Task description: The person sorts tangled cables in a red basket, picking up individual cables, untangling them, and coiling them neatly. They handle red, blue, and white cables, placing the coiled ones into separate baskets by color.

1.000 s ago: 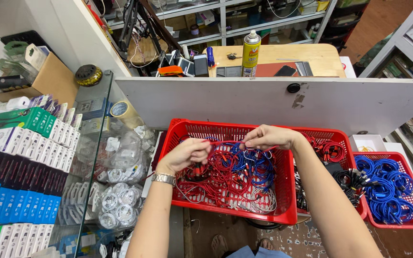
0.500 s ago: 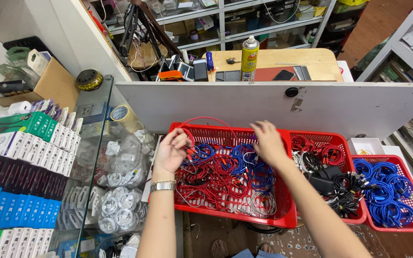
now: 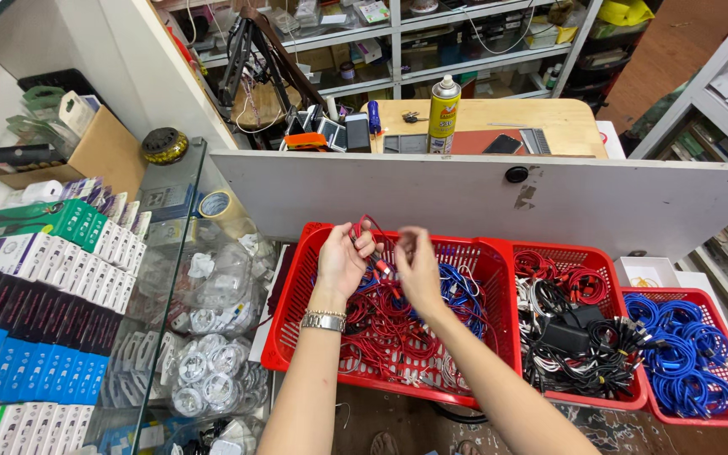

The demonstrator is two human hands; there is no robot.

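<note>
Over a large red plastic basket [image 3: 297, 329] full of tangled red and blue cables, my two hands meet. My left hand [image 3: 343, 259], with a metal watch on its wrist, pinches a red cable [image 3: 362, 226] that loops up above the fingers. My right hand [image 3: 419, 265] is just to its right, fingers closed on the same red cable near its plug end. Both hands hover a little above the cable pile [image 3: 398, 324].
A second red basket [image 3: 587, 253] holds black adapters and mixed cables; a third [image 3: 718, 413] at the right holds blue cables. A glass display case [image 3: 170, 278] with boxed goods stands left. A white partition [image 3: 465, 198] runs behind, with a spray can [image 3: 443, 114] on the wooden desk beyond.
My hands were spread apart low in the basket; they have come together and lifted, and a red cable is now held between them.
</note>
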